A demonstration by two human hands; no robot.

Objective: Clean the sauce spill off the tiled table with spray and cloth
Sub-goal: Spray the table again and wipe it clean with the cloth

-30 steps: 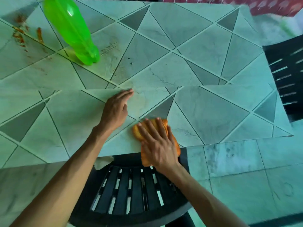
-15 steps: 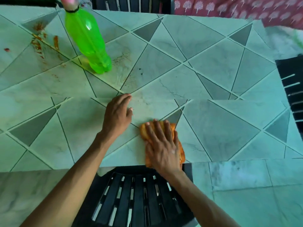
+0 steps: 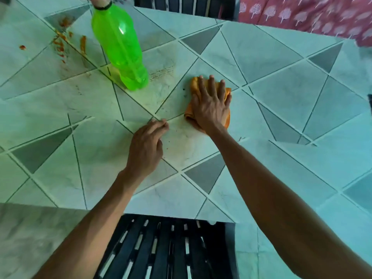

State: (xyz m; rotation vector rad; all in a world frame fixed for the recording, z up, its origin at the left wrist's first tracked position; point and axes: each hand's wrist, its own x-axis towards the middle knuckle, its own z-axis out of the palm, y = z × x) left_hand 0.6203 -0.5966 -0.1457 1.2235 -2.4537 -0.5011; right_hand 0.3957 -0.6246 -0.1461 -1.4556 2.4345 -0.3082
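My right hand [image 3: 211, 103] lies flat with spread fingers on an orange cloth [image 3: 227, 119], pressing it onto the tiled table [image 3: 281, 81] near the middle. My left hand [image 3: 147, 148] rests on the tiles just left of it, fingers together and lightly bent, holding nothing. A green plastic spray bottle [image 3: 118, 47] stands upright further back on the left; its top is cut off by the frame. Red-orange sauce streaks [image 3: 60, 43] lie on the tiles left of the bottle. Faint brownish smears [image 3: 163, 72] show between the bottle and the cloth.
A black slatted chair [image 3: 165, 248] stands below me at the table's near edge. Another dark chair back [image 3: 185, 5] is beyond the far edge. Pink patterned fabric [image 3: 302, 15] fills the top right. Tiled floor [image 3: 342, 228] lies to the right.
My right hand has slid the orange cloth away from the near edge toward the middle of the table. My left hand stays resting on the tiles.
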